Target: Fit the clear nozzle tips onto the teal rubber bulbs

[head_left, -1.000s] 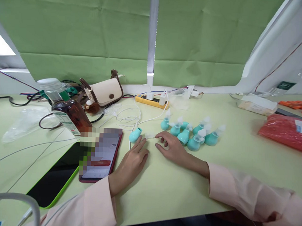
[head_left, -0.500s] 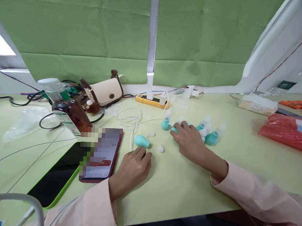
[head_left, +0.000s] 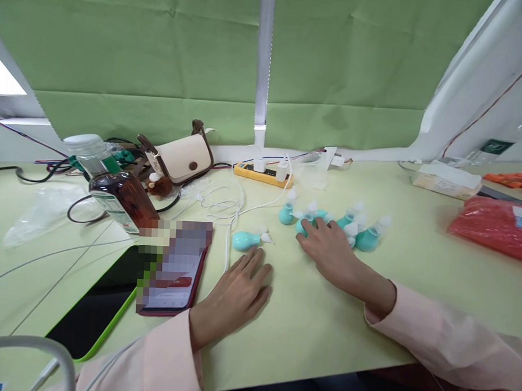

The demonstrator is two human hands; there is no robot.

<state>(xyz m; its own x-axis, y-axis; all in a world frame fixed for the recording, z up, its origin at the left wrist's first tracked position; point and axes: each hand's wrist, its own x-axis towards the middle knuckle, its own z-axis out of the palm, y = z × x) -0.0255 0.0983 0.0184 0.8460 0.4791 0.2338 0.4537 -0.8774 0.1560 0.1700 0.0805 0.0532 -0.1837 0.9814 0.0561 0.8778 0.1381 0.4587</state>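
Since the earlier frame, the white tip (head_left: 266, 237) has moved up beside the mouth of the lone teal bulb (head_left: 245, 241), and that bulb has turned to lie more nearly level; the left hand (head_left: 235, 295) has eased forward, while the right hand (head_left: 334, 253) is remaining over the teal bulbs (head_left: 368, 239), its fingers slightly shifted. Left grip is standing loosely open, fingers reaching forward with their ends just below the lone teal bulb; whether they are touching it, I cannot tell; right grip is bending its fingers down over the near left part of the cluster, its fingertips beside or against one bulb, and I cannot tell how far it is closing or whether it is holding anything. Both the lone teal bulb and the white tip are lying on the worktop (head_left: 307, 336), between the red-edged phone (head_left: 175, 272) and the cluster; most of the teal bulbs are showing whitish tips at their tops, some being partly hidden by the right hand. White cable (head_left: 227, 240) is running just left of the lone teal bulb; the yellow power strip (head_left: 266, 177) is sitting behind it, the cream bag (head_left: 182, 160) and brown-filled bottle (head_left: 120, 195) are resting at the back left, and a red packet (head_left: 493, 228) is lying well apart at the right.
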